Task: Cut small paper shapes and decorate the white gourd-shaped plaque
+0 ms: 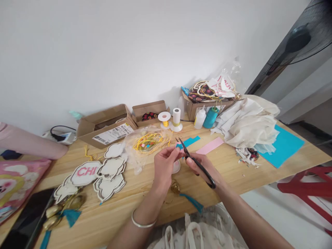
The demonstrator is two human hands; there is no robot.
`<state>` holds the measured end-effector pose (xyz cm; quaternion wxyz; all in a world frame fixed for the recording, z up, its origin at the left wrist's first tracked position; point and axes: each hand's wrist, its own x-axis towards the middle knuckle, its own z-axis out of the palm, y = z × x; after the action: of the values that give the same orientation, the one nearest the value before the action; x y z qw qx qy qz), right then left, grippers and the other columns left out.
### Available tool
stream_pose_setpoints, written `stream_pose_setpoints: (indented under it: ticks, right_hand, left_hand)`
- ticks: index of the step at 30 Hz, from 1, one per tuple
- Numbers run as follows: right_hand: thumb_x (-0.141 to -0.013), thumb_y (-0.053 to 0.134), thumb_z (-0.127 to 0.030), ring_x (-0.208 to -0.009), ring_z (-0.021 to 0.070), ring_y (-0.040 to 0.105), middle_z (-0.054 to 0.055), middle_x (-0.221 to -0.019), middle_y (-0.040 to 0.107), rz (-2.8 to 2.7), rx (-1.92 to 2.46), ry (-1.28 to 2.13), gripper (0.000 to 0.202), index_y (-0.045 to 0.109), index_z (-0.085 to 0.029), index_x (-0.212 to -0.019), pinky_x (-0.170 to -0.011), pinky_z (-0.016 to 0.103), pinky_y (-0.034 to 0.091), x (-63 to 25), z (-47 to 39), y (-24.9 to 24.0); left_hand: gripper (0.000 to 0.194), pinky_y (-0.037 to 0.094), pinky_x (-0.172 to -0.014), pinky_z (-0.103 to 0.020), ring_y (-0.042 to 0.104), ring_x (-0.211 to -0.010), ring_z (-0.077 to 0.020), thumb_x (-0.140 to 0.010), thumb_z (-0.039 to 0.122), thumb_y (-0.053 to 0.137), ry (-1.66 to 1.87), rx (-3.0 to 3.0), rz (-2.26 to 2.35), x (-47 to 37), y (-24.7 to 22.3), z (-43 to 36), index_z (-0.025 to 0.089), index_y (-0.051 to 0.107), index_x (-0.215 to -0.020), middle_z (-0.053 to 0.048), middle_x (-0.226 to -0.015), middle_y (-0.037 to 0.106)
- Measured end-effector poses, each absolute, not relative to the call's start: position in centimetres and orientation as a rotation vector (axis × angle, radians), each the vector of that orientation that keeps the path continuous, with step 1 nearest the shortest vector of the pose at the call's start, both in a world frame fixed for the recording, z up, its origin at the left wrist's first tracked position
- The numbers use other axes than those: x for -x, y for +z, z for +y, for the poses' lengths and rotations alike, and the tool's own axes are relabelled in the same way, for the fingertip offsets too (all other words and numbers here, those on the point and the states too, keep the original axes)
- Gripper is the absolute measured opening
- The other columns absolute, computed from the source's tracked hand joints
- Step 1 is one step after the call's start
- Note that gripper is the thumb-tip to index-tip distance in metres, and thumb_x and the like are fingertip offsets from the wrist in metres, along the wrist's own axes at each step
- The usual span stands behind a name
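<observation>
In the middle of the view my left hand (166, 160) pinches a small pink and blue cut-out piece (178, 146) between thumb and fingertips. My right hand (201, 162) grips black-handled scissors (197, 165), their blades lying close beside the cut-out. Behind them a blue strip (191, 141) rests on the table, with a pink strip (210, 145) to its right. Below my hands lies a brass bell (175, 187) with a teal tassel (192, 202). A pale round-edged piece (176, 166) is partly hidden between my hands.
Cardboard boxes (103, 129) and thread spools (176, 119) stand along the wall. Shaped plaques (84, 173), a bag of yellow cords (149, 143) and a phone (28, 218) lie left. White cloth (249, 121), a blue sheet (285, 147) and scraps (246, 156) lie right, near a red stool (306, 186).
</observation>
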<state>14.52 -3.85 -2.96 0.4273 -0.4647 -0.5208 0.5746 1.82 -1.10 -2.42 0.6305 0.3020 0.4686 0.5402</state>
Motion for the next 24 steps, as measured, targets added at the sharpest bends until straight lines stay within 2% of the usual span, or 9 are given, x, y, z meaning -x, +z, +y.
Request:
stream_pose_setpoints:
  ticks: [5, 11, 17, 21, 24]
  right_hand:
    - [-0.074, 0.053, -0.057, -0.049, 0.0074, 0.021, -0.005, -0.056, 0.027, -1.296, 1.128, 1.468, 0.048, 0.061, -0.011, -0.084, -0.044, 0.023, 0.018, -14.0, -3.9, -3.0]
    - [-0.076, 0.050, -0.057, -0.052, 0.0084, 0.024, -0.004, -0.058, 0.031, -1.323, 1.147, 1.435, 0.044, 0.056, -0.013, -0.074, -0.047, 0.023, 0.020, -13.6, -4.7, -1.8]
    - [-0.074, 0.050, -0.060, -0.053, 0.0089, 0.027, -0.003, -0.060, 0.034, -1.360, 1.187, 1.422, 0.052, 0.060, -0.011, -0.088, -0.048, 0.023, 0.021, -13.3, -5.1, -1.5]
    - [-0.071, 0.051, -0.062, -0.055, 0.0094, 0.029, -0.001, -0.063, 0.041, -1.363, 1.256, 1.410, 0.058, 0.062, -0.010, -0.092, -0.048, 0.023, 0.022, -13.0, -5.2, -1.6]
    - [-0.072, 0.051, -0.061, -0.051, 0.0084, 0.026, -0.003, -0.057, 0.036, -1.348, 1.261, 1.398, 0.056, 0.064, -0.010, -0.091, -0.047, 0.023, 0.020, -12.8, -5.3, -1.8]
  left_hand:
    - [0.013, 0.052, -0.064, -0.026, 0.065, -0.056, -0.0136, -0.062, 0.025, 0.071, 1.249, -0.723, 1.052, -1.4, -2.4, -1.1, 0.014, 0.069, -0.068, -0.002, -0.064, 0.070]
    - [0.012, 0.051, -0.062, -0.024, 0.065, -0.055, -0.0131, -0.060, 0.024, 0.072, 1.263, -0.732, 1.030, -1.2, -2.5, -1.3, 0.015, 0.068, -0.067, -0.001, -0.062, 0.070]
    - [0.012, 0.051, -0.060, -0.023, 0.065, -0.055, -0.0129, -0.061, 0.024, 0.072, 1.248, -0.741, 1.026, -0.8, -2.6, -1.6, 0.015, 0.068, -0.068, -0.001, -0.063, 0.070]
    - [0.014, 0.051, -0.059, -0.025, 0.066, -0.055, -0.0143, -0.060, 0.025, 0.073, 1.248, -0.735, 1.066, -0.5, -2.6, -1.8, 0.014, 0.068, -0.067, -0.001, -0.063, 0.070]
    - [0.016, 0.052, -0.059, -0.026, 0.066, -0.055, -0.0152, -0.059, 0.026, 0.073, 1.236, -0.733, 1.084, -0.4, -2.4, -2.0, 0.014, 0.068, -0.068, -0.002, -0.061, 0.070]
